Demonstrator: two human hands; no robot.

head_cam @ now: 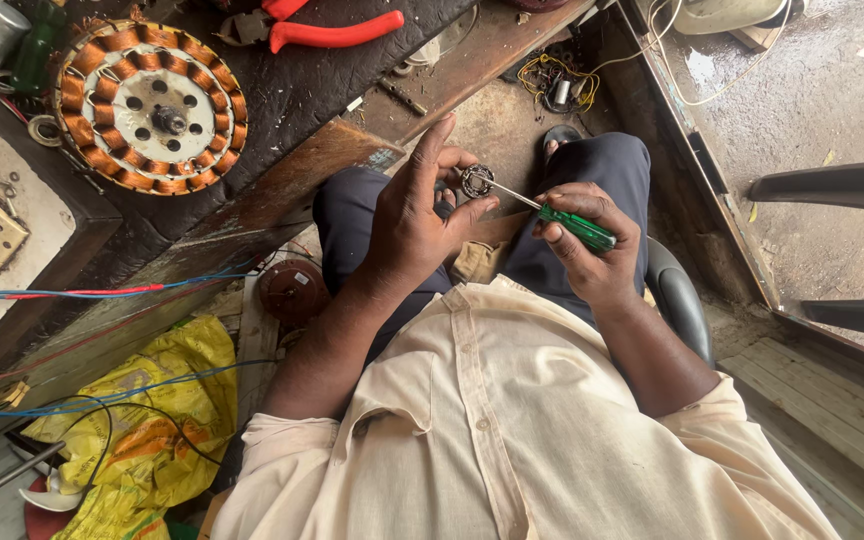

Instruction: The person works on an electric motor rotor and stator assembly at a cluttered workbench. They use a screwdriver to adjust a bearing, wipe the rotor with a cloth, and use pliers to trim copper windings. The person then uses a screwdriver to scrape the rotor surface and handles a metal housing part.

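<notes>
My left hand (417,215) holds a small round metal bearing (476,181) between thumb and fingertips, raised above my lap. A green-handled screwdriver (574,225) is gripped in my right hand (592,250), and its thin metal shaft reaches left so the tip touches the bearing. Both hands sit over my dark trousers (612,170), with my cream shirt (512,430) below them.
A round stator with copper windings (150,108) lies on the dark workbench (292,90), with red-handled pliers (330,35) beyond it. Blue and red wires (102,292) run along the bench edge. A yellow bag (147,420) and a brown round part (292,290) lie on the floor.
</notes>
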